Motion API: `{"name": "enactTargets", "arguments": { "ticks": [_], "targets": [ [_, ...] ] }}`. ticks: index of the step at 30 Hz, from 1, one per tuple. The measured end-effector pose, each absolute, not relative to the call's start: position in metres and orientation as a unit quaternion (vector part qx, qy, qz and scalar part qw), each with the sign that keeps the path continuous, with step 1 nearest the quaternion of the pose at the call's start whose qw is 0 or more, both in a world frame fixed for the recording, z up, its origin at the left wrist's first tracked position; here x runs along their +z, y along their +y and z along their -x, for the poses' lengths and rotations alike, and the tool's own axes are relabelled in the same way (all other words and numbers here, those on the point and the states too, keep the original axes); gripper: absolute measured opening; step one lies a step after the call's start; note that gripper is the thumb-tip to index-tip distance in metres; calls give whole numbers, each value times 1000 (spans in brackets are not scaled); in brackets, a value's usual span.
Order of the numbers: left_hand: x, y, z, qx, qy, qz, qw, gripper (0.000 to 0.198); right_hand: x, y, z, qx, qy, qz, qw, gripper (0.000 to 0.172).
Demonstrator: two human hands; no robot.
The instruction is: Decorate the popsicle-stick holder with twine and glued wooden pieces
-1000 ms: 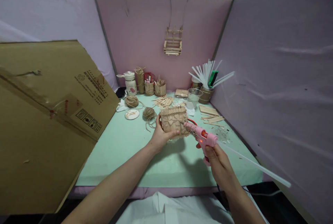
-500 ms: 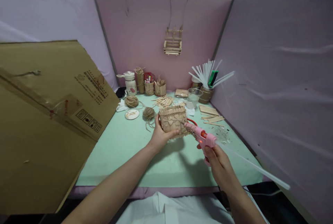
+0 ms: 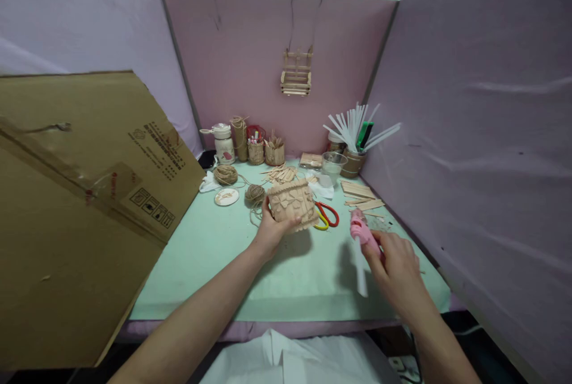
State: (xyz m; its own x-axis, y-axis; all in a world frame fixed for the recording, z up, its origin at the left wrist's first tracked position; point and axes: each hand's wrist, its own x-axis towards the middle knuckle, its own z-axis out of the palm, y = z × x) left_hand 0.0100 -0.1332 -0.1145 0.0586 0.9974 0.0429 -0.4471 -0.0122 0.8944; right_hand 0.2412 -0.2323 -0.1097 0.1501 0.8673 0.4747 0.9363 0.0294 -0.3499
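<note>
A round holder made of wooden craft sticks (image 3: 292, 200), with petal-shaped pieces on its side, is gripped by my left hand (image 3: 269, 230) above the table. My thumb lies across its lower front. My right hand (image 3: 393, 259) is wrapped around a pink hot glue gun (image 3: 364, 234), off to the right and apart from the holder. A white glue stick (image 3: 360, 274) pokes out of the gun's rear, toward me. Scissors with red and yellow handles (image 3: 328, 215) lie just right of the holder, their blades hidden.
Twine balls (image 3: 226, 174) and a small white dish (image 3: 227, 196) sit to the left. Loose craft sticks (image 3: 357, 189) lie at the back right, near a pot of glue sticks (image 3: 354, 164). A large cardboard sheet (image 3: 80, 211) leans in from the left.
My right hand has pulled the glue gun away from the holder to the right and turned it. The holder has shifted slightly left and tilted, and the scissors show more.
</note>
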Motion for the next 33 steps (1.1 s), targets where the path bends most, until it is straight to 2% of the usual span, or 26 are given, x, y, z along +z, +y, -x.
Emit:
{"name": "enactTargets", "arguments": {
  "ticks": [4, 8, 11, 14, 15, 18, 25, 27, 31, 33],
  "targets": [
    [-108, -135, -11, 585, 313, -354, 659, 89, -141, -217, -273, -138, -583, 791, 124, 34],
    [-106, -137, -12, 579, 315, -346, 668, 87, -147, -218, -285, -148, -576, 800, 80, 38],
    [-107, -138, -13, 571, 330, -346, 667, 91, -121, -220, -274, -188, -600, 757, 179, 36],
    [-109, -141, -14, 553, 332, -360, 674, 99, -87, -216, -241, -184, -698, 587, 366, 21],
    [-109, -141, -14, 549, 331, -367, 674, 102, -78, -214, -227, -156, -732, 534, 394, 16],
    [-109, -144, -14, 536, 330, -383, 676, 109, -67, -203, -190, -110, -789, 454, 399, 13],
    [-111, -146, -15, 531, 306, -402, 680, 113, -79, -193, -175, -86, -790, 463, 392, 8],
    [-113, -145, -15, 531, 308, -401, 681, 112, -77, -199, -182, -74, -776, 446, 440, 8],
    [-117, -142, -14, 533, 304, -383, 690, 109, -74, -211, -197, -63, -657, 447, 604, 6],
    [-117, -141, -14, 534, 302, -371, 697, 106, -80, -209, -201, -40, -595, 479, 643, 3]
  ]
}}
